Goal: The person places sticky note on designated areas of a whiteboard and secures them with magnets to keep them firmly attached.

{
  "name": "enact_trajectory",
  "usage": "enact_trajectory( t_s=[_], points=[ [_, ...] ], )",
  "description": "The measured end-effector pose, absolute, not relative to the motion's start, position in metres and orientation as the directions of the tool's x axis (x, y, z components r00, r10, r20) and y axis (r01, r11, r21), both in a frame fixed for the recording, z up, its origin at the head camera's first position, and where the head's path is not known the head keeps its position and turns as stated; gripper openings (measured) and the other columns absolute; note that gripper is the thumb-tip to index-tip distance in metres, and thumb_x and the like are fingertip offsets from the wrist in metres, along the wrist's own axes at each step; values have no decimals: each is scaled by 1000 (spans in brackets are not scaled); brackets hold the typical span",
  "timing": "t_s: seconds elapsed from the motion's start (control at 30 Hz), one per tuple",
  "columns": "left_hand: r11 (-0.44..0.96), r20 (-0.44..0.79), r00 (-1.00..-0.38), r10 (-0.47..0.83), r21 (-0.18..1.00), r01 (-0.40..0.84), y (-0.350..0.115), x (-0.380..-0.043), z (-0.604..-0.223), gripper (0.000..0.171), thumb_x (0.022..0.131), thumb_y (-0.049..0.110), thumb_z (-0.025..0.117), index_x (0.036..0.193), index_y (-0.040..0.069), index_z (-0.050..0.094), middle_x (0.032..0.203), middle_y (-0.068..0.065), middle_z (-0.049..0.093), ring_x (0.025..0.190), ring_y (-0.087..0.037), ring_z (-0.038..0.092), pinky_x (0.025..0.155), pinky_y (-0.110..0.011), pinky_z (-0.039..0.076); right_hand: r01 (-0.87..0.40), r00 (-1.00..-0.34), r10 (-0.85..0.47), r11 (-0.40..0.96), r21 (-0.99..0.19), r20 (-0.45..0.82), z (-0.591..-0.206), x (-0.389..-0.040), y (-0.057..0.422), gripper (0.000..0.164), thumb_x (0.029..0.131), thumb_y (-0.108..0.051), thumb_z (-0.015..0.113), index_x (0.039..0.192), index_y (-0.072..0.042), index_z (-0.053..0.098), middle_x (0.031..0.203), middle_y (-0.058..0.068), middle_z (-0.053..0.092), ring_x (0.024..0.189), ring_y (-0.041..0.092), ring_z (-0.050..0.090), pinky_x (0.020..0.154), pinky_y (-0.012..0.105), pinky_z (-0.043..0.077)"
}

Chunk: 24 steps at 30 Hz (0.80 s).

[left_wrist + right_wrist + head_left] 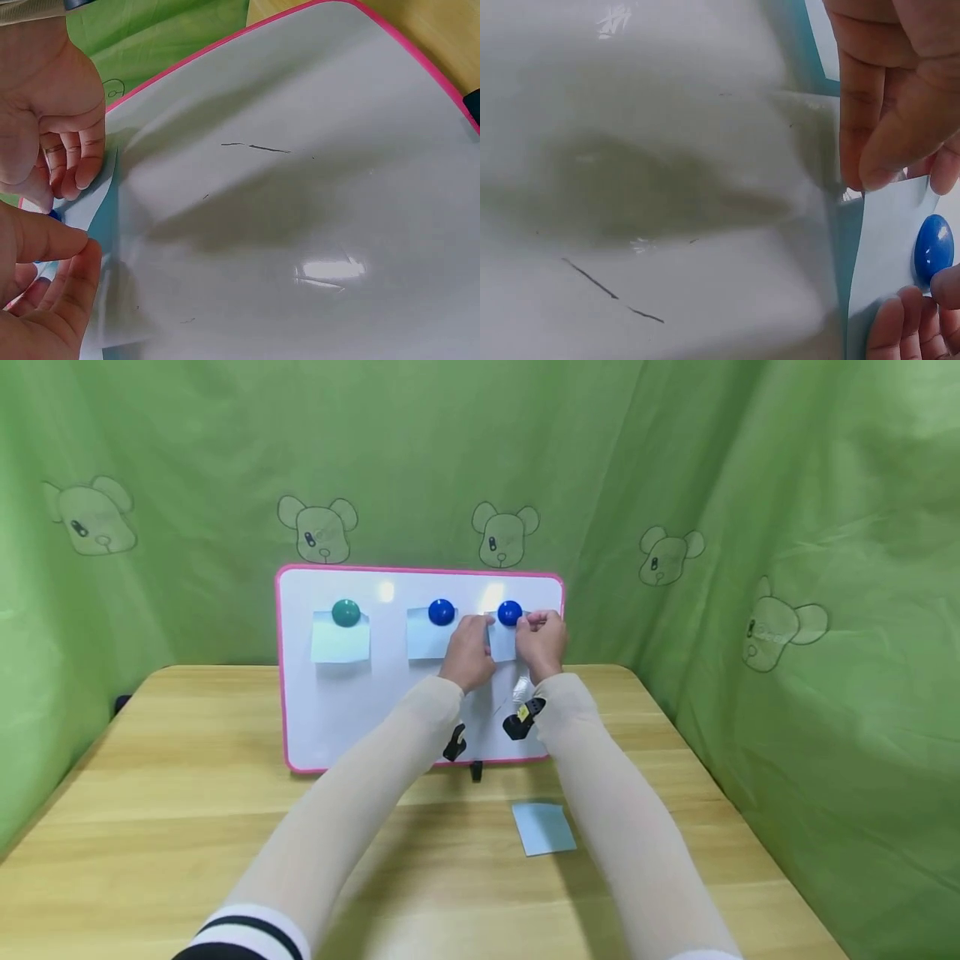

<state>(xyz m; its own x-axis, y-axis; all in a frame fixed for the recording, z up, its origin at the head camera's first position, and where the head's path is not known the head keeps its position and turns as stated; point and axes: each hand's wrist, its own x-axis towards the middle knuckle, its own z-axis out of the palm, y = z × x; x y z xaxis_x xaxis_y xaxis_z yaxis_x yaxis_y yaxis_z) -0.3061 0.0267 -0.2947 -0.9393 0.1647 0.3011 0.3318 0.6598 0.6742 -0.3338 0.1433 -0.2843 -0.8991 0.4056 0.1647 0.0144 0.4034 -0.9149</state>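
On a white magnetic board [345, 727] with a pink rim, a light blue sticky note [503, 645] sits at the right under a round blue magnet [510, 612]. The thumb and forefinger of my left hand [468, 652] pinch that note's left edge; the left wrist view shows the left hand [45, 277] close up. From the other side my right hand [543, 642] grips at the magnet's right edge, fingers curled. In the right wrist view its thumb touches the magnet [934, 249] and its fingers [909, 319] lie against the note. Part of the grip is hidden.
Another blue magnet [441, 612] holds a note [427, 639] mid-board, and a green magnet [346, 612] holds one [341, 643] at the left. A blue sticky note pad [543, 829] lies on the wooden table [187, 818]. Green curtain [420, 443] hangs behind and beside the board.
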Motion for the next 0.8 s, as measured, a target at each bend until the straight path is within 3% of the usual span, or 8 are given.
enact_trajectory(
  t_s=[0.57, 0.8],
  points=[
    [603, 249, -957, 146, 745, 286, 28, -302, -299, 63, 84, -9, 61, 141, 10, 44, 135, -8, 39, 92, -15, 51, 78, -22, 49, -9, -920, 352, 423, -906, 173, -293, -331, 154, 20, 93, -16, 60, 110, -5, 56, 104, 9, 58, 96, 21, 54, 80, 31, 51],
    [590, 226, -960, 167, 757, 281, 27, -293, -302, 60, 87, -1, 63, 143, 11, 42, 132, -8, 39, 92, -15, 51, 79, -23, 51, -29, -919, 340, 444, -896, 198, -298, -322, 163, 22, 92, -18, 61, 109, -4, 57, 97, 6, 55, 87, 18, 51, 71, 26, 48]
  ],
)
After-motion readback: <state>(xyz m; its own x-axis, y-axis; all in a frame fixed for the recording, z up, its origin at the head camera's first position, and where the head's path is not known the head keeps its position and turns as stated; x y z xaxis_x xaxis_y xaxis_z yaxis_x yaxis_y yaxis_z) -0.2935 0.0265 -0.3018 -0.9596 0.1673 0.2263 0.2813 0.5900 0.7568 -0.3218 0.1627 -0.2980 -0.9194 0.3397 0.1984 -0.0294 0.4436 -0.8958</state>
